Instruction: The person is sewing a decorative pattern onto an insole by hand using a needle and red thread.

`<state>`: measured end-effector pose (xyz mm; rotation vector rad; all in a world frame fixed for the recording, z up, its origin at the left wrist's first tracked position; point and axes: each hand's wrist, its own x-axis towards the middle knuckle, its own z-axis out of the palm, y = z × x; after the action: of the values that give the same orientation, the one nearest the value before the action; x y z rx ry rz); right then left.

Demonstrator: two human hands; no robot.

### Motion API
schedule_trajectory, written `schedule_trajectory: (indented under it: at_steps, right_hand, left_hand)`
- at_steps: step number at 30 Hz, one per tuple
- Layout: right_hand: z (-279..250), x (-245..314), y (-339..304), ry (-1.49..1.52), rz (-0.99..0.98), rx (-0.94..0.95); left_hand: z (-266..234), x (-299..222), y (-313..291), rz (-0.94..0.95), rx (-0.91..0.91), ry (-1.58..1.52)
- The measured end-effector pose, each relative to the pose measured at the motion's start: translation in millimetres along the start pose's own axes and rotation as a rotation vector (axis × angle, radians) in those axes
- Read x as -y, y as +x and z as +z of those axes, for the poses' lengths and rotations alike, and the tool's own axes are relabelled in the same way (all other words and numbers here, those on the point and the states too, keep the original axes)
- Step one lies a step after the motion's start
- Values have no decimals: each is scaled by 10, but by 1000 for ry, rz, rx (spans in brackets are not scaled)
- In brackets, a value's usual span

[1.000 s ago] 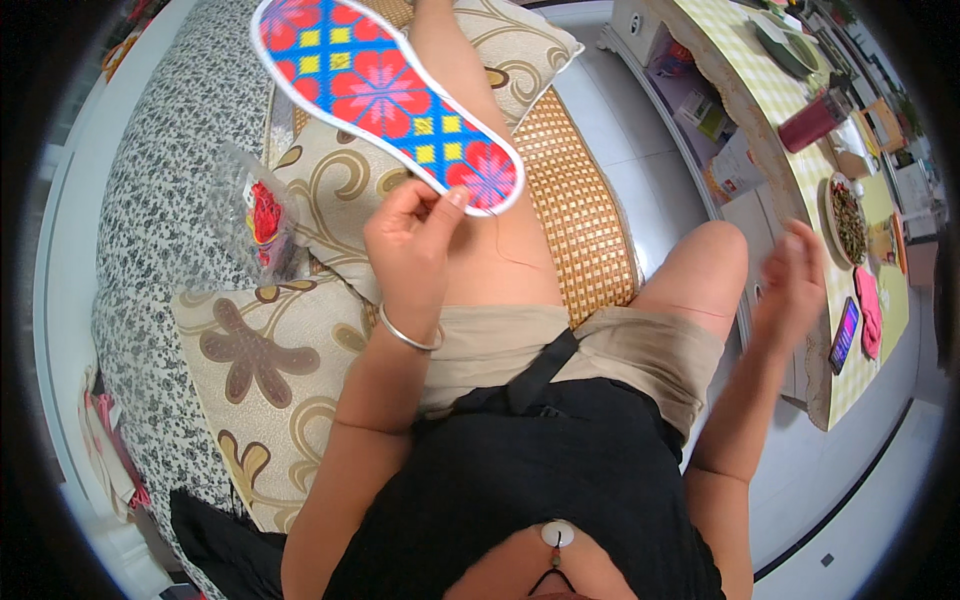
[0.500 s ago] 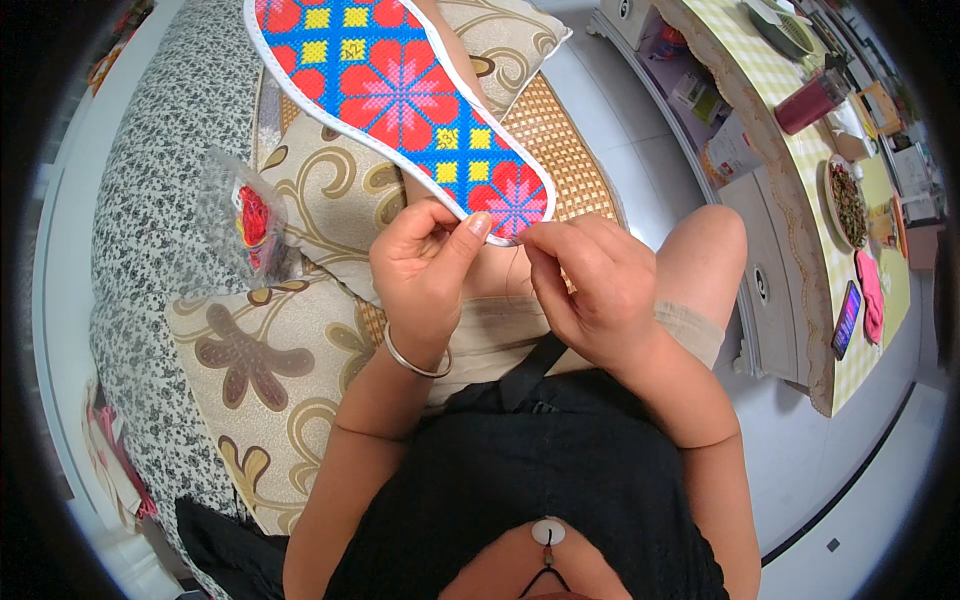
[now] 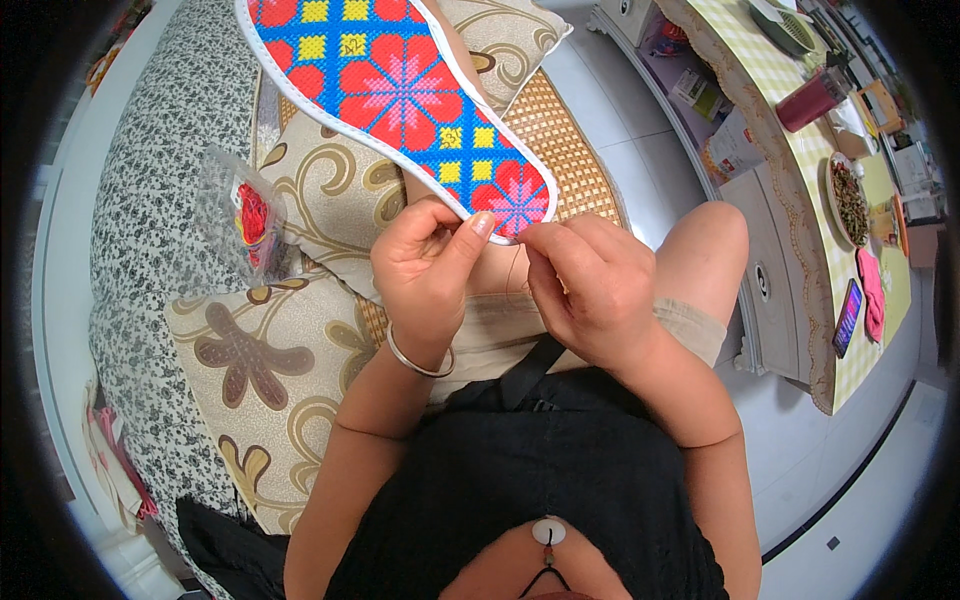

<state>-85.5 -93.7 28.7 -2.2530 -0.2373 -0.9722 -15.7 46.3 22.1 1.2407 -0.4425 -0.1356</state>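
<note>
A cross-stitched insole [image 3: 400,95] stretches up and away to the left. It is white-edged, with red and pink flowers and yellow squares on blue. At its near, narrow end, my left hand [image 3: 425,265] pinches the white border between thumb and curled fingers. Right beside it, my right hand [image 3: 590,280] is closed, its thumb and forefinger pressed together against the insole's tip. Whatever those fingertips grip is too small or hidden to make out. A thin dark thread [image 3: 515,272] hangs below the tip between both hands.
Left of me lies a clear plastic bag [image 3: 250,225] with red and yellow thread, beside patterned cushions [image 3: 255,355] on a floral couch cover [image 3: 140,230]. To the right, a checked-cloth table [image 3: 800,190] bears a phone [image 3: 848,318], a pink cloth [image 3: 871,295], a plate [image 3: 846,200] and a dark red bottle [image 3: 812,100].
The insole has shifted very slightly, its far end a little to the left. Both hands keep nearly the same place and grip.
</note>
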Motion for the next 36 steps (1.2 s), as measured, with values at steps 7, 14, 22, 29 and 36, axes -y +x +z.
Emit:
schedule_trajectory:
  at_steps: [7,14,22,29,36]
  right_hand:
    - [8,3,-15,-21,-2,-9]
    - [1,50,7,-92,-52,40]
    - [168,-42,-71,-65,-60,-15]
    - [36,1,-107,-107,-36,-2]
    - [-68,-59,-65,89,161,-167]
  left_hand:
    - [0,-3,-9,27,6,96]
    - [-24,0,-44,229,41,463]
    - [47,63,-62,223,-26,385]
    - [11,40,-48,83,11,216]
    - [-76,27,34,0,19,-140]
